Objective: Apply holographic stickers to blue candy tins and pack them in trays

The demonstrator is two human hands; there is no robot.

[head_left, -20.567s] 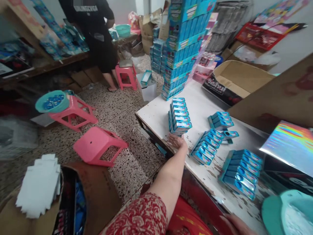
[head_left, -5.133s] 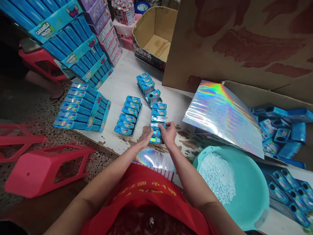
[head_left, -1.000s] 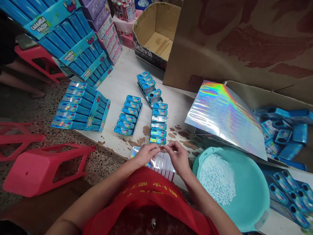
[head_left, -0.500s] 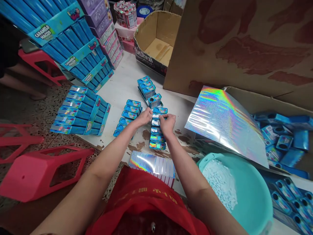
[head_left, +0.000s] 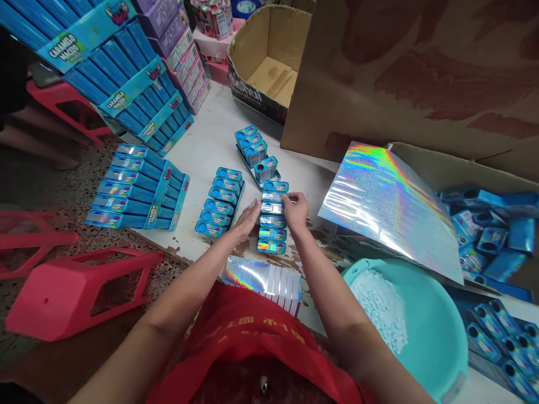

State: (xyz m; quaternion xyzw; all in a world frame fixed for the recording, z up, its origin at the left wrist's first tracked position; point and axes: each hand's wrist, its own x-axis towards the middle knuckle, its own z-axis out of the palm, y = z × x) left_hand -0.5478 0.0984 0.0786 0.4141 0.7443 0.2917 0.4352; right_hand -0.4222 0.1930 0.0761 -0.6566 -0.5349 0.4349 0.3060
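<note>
Dead ahead: box row (head_left: 273, 216) runs away from body; left hand (head_left: 248, 216) flat alongside, right hand (head_left: 296, 209) pinching its far end.

row of small boxes (head_left: 273, 216): blue, tops glinting rainbow-silver | sticker sheet (head_left: 261, 279): holographic rainbow, white strips at one end | large foil sheet (head_left: 387, 207): silver with rainbow bands | basin (head_left: 442, 336): teal | pellets (head_left: 377, 306): white | apron (head_left: 252, 336): red, yellow lettering | stool (head_left: 80, 292): pink-red | table (head_left: 210, 140): white, brown worn patches | floor (head_left: 63, 179): speckled grey-brown
</note>
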